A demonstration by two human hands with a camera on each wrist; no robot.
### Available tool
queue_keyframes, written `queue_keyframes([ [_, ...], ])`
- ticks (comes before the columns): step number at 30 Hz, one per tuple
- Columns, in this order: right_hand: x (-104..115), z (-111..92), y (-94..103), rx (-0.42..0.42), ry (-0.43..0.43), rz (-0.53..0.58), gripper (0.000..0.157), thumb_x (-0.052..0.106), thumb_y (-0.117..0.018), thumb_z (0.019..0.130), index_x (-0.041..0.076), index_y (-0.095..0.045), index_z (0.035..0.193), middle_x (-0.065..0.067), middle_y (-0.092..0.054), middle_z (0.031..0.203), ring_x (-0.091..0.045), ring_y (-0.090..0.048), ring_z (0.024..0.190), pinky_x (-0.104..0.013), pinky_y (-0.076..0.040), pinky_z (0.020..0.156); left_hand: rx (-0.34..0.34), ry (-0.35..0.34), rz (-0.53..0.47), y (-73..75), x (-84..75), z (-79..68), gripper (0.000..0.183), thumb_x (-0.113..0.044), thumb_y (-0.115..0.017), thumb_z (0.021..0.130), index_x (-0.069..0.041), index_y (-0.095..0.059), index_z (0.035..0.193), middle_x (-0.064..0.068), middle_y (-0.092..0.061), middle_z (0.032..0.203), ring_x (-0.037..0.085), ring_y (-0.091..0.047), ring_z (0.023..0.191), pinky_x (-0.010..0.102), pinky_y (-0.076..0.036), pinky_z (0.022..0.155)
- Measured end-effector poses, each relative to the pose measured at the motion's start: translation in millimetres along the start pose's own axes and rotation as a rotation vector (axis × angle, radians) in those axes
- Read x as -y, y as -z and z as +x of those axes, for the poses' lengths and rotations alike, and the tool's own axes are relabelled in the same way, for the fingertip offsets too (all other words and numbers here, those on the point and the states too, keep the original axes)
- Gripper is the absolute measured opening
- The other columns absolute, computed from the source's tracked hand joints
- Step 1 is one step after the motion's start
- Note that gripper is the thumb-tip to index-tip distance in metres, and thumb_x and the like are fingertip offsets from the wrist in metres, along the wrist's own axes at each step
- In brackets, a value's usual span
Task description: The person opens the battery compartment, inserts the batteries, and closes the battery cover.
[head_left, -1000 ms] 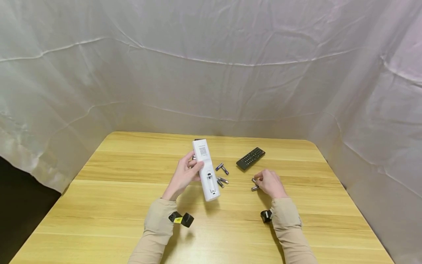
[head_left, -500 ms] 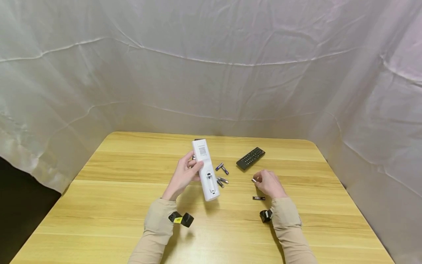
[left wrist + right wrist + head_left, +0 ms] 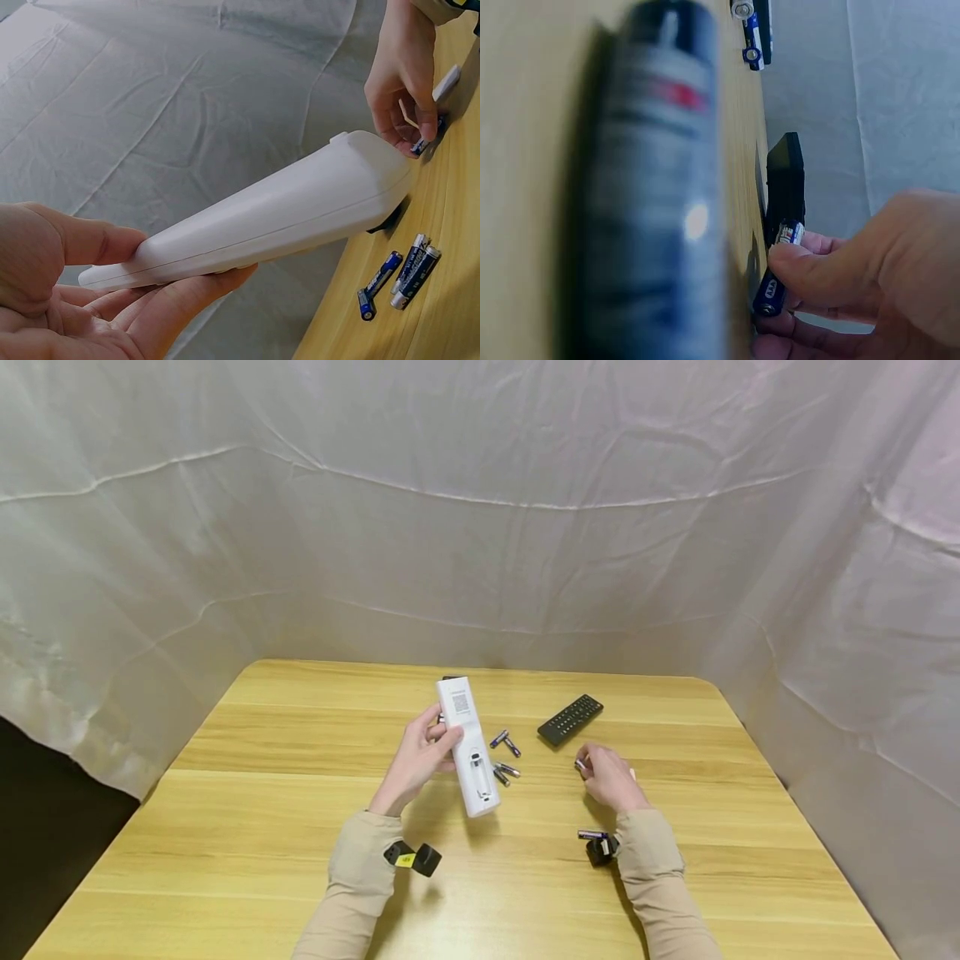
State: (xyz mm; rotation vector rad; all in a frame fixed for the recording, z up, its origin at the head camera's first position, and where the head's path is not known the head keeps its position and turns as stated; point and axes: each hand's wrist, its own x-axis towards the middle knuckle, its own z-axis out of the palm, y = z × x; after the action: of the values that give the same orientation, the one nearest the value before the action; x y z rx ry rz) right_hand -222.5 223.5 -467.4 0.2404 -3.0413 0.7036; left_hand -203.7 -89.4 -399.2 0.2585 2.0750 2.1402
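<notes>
1. Left hand (image 3: 416, 760): grasping the white remote, thumb on the back, fingers beneath.
2. White remote (image 3: 472, 747): held above the desk (image 3: 262, 860). The head view shows its back and an uncovered battery bay; the left wrist view shows instead its side seam and tapering outline. Its long axis runs nearly fore-and-aft, the bay end pointing toward the person and slightly right, the far end leaning left.
3. Batteries (image 3: 507, 770): four on the desk, just right of the white remote, in two pairs.
4. Black remote (image 3: 570, 720): lying farther back, slanting away to the right, buttons up.
5. Loose battery (image 3: 592, 835): lying crosswise near the right wrist; large and blurred in the right wrist view.
6. Right hand (image 3: 611, 777): pinching a blue battery (image 3: 769, 292) between thumb and fingers, low over the desk. Only the right wrist view shows its "AAA" print clearly.
</notes>
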Motion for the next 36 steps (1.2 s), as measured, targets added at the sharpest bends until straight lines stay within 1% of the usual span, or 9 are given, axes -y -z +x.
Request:
queue_keyframes([
  [4, -1.0, 0.1, -0.7, -0.013, 0.000, 0.016, 0.028, -0.011, -0.060, 0.082, 0.002, -0.062, 0.107, -0.013, -0.069, 0.092, -0.028, -0.063, 0.086, -0.051, -0.057, 0.082, 0.000, 0.000, 0.004, 0.0, -0.3, -0.1, 0.055, -0.001, -0.048, 0.103, -0.005, -0.032, 0.155, 0.035, -0.058, 0.134, 0.041, -0.069, 0.110, 0.050, -0.064, 0.086],
  [7, -1.3, 0.8, -0.5, -0.016, 0.005, 0.018, 0.033, -0.012, -0.060, 0.080, 0.004, -0.062, 0.109, -0.013, -0.069, 0.092, -0.028, -0.063, 0.085, -0.051, -0.056, 0.081, -0.002, 0.002, 0.000, 0.2, -0.9, -0.3, 0.055, -0.002, -0.048, 0.103, -0.006, -0.032, 0.156, 0.035, -0.058, 0.135, 0.041, -0.069, 0.110, 0.052, -0.063, 0.087],
  [11, -1.6, 2.0, -0.1, -0.016, 0.017, 0.010, 0.033, -0.012, -0.061, 0.080, 0.005, -0.063, 0.107, -0.013, -0.070, 0.091, -0.028, -0.062, 0.083, -0.050, -0.056, 0.079, -0.003, 0.001, 0.005, 0.5, -1.8, -0.6, 0.055, -0.002, -0.049, 0.103, -0.006, -0.033, 0.155, 0.035, -0.058, 0.135, 0.040, -0.069, 0.109, 0.052, -0.063, 0.087],
  [16, -1.7, 2.1, 1.1, -0.007, 0.001, 0.019, 0.033, -0.012, -0.061, 0.080, 0.006, -0.063, 0.108, -0.014, -0.070, 0.093, -0.029, -0.063, 0.085, -0.052, -0.056, 0.081, -0.006, -0.002, 0.006, 0.8, -1.7, -0.7, 0.055, -0.002, -0.049, 0.103, -0.005, -0.033, 0.155, 0.035, -0.059, 0.134, 0.040, -0.070, 0.107, 0.051, -0.064, 0.086],
  [19, -0.8, 2.8, 1.9, -0.009, -0.011, 0.049, 0.033, -0.011, -0.061, 0.082, 0.005, -0.063, 0.111, -0.013, -0.069, 0.091, -0.028, -0.063, 0.084, -0.051, -0.057, 0.080, -0.013, 0.005, 0.003, 0.8, -1.3, -0.5, 0.055, -0.002, -0.049, 0.102, -0.005, -0.034, 0.155, 0.035, -0.059, 0.133, 0.040, -0.071, 0.105, 0.051, -0.064, 0.086],
  [23, 0.1, 4.8, 3.0, -0.019, -0.022, 0.116, 0.028, -0.006, -0.061, 0.089, 0.003, -0.063, 0.116, -0.013, -0.068, 0.090, -0.026, -0.063, 0.082, -0.048, -0.059, 0.079, -0.022, 0.017, 0.001, 1.8, -0.6, 0.2, 0.055, -0.003, -0.050, 0.102, -0.005, -0.033, 0.155, 0.035, -0.059, 0.133, 0.038, -0.072, 0.102, 0.050, -0.064, 0.086],
  [29, 2.8, 4.3, 8.6, -0.077, -0.043, 0.214, 0.027, 0.000, -0.063, 0.093, 0.001, -0.064, 0.120, -0.016, -0.069, 0.095, -0.026, -0.065, 0.085, -0.042, -0.060, 0.078, -0.019, 0.019, -0.011, 3.6, 0.0, 0.8, 0.057, -0.003, -0.050, 0.102, -0.005, -0.032, 0.156, 0.035, -0.060, 0.132, 0.035, -0.073, 0.097, 0.049, -0.064, 0.085],
  [33, 6.1, 2.7, 12.7, -0.102, -0.054, 0.261, 0.028, 0.001, -0.064, 0.094, 0.001, -0.065, 0.122, -0.018, -0.071, 0.100, -0.029, -0.069, 0.089, -0.044, -0.062, 0.082, -0.017, 0.015, -0.011, 3.9, 0.6, 1.2, 0.057, -0.003, -0.050, 0.102, -0.005, -0.032, 0.156, 0.035, -0.060, 0.131, 0.032, -0.074, 0.093, 0.048, -0.065, 0.084],
  [36, 8.3, 1.4, 14.9, -0.125, -0.037, 0.280, 0.028, 0.001, -0.063, 0.094, 0.002, -0.065, 0.122, -0.019, -0.072, 0.103, -0.032, -0.071, 0.092, -0.049, -0.062, 0.087, -0.018, 0.022, -0.011, 3.7, 0.9, 1.8, 0.057, -0.003, -0.050, 0.102, -0.006, -0.032, 0.156, 0.035, -0.061, 0.131, 0.029, -0.074, 0.090, 0.048, -0.065, 0.084],
])
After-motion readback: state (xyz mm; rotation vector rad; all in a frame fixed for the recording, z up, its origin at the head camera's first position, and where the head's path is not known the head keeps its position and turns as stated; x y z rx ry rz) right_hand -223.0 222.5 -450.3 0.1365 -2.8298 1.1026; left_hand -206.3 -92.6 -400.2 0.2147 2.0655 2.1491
